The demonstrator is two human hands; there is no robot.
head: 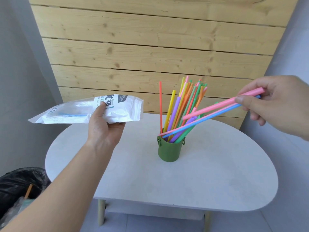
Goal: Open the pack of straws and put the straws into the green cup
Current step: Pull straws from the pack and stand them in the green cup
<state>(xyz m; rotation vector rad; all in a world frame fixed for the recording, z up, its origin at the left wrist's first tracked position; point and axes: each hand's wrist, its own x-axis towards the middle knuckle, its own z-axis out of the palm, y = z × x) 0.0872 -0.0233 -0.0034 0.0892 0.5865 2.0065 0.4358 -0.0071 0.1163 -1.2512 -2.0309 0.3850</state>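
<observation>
Standing upright near the middle of the white table (pixel 150 181), the green cup (pixel 169 152) holds a fan of coloured straws (pixel 177 111), most leaning toward the cup's far right. Above and to the right of the cup, the right hand (pixel 280 104) pinches more between thumb and curled fingers: a thick pink straw (pixel 212 108), a thin pink one and a blue straw (pixel 200 121). These slant down to the left; the two thin tips reach the cup's rim on its left side, while the thick one ends in the air above the cup. Left of the cup and higher, the left hand (pixel 105 129) grips the pack (pixel 123 113), thumb pressed on its printed face, fingers curled underneath, with the printed end pointing toward the cup. Behind the cup rise pale wooden boards (pixel 150 47); far to its lower left sits a black bag (pixel 20 181)
</observation>
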